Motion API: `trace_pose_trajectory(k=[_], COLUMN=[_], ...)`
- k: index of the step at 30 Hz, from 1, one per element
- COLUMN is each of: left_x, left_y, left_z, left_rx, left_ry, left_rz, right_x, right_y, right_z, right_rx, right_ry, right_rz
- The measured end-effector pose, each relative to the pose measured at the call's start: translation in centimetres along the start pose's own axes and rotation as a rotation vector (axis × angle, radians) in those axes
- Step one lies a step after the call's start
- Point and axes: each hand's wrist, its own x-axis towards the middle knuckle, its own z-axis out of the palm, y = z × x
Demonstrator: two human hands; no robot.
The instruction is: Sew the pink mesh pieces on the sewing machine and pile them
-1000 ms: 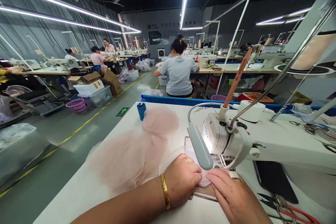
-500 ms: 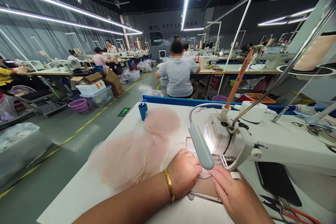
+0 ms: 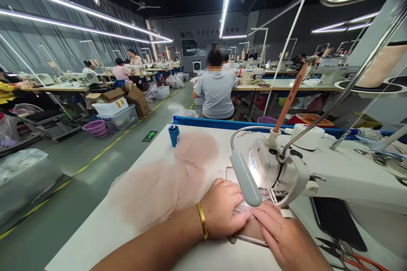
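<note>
Sheer pale-pink fabric [image 3: 165, 182] lies spread flat on the white table, its near edge under the needle.
</note>
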Motion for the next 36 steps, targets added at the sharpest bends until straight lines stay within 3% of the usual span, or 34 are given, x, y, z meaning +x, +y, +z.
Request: trace_pose_trajectory(k=[5, 8, 11, 13, 16, 19, 24, 27, 36], left_x=[0.4, 0.4, 0.2, 0.0, -0.6, -1.1, -1.5, -1.5, -1.8], left_y=[-0.1, -0.6, -1.2, -1.3, -0.5, 1.1, 2.2, 1.8, 2.5], left_z=[-1.4, -1.2, -0.5, -0.2, -0.1, -0.3, -0.7, -0.9, -0.3], left_rx=[-0.033, 0.011, 0.095, 0.111, 0.056, 0.002, -0.011, -0.023, -0.010], left_ry=[-0.046, 0.001, 0.075, 0.074, 0.049, 0.001, -0.105, -0.146, -0.134], left_rz=[-0.091, -0.065, -0.027, -0.021, -0.042, -0.026, 0.050, 0.037, 0.112], right_x=[-0.1, 0.3, 1.1, 1.2, 0.5, -0.6, 0.0, 0.4, -0.4], right_y=[1.7, 0.6, -1.2, -1.1, 1.0, 2.5, -0.1, -1.1, 0.0], right_z=[-0.7, -1.7, -2.5, -2.6, -2.5, -2.5, -2.6, -2.4, -2.6], right_rx=[-0.151, -0.047, 0.142, 0.147, -0.049, -0.138, 0.074, 0.109, 0.057], right_ry=[0.177, 0.174, 0.073, 0.067, 0.186, 0.262, 0.134, 0.066, 0.061], right_rz=[0.134, 0.016, -0.137, -0.071, 0.152, 0.138, -0.067, -0.090, -0.073])
